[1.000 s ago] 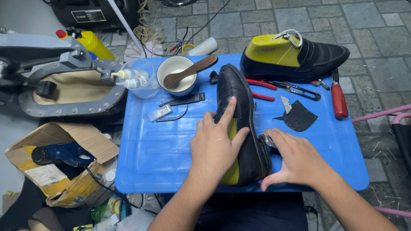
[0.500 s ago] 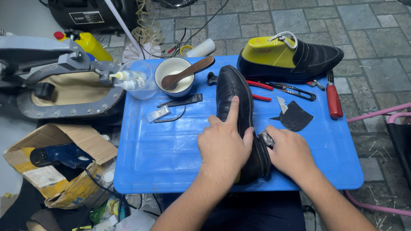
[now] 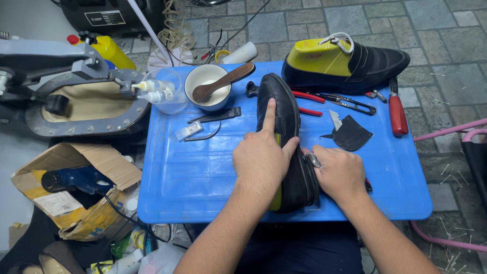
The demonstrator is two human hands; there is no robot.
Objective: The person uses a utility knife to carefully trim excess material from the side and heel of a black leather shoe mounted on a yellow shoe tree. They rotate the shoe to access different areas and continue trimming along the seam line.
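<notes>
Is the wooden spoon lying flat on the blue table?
No, the wooden spoon rests in the white bowl, its handle sticking out over the rim.

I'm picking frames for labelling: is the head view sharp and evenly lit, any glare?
Head view: sharp throughout, both hands unblurred; soft even light with faint shadows; mild sheen on the black shoe and blue tray; slight wide-angle bending at the edges.
</notes>
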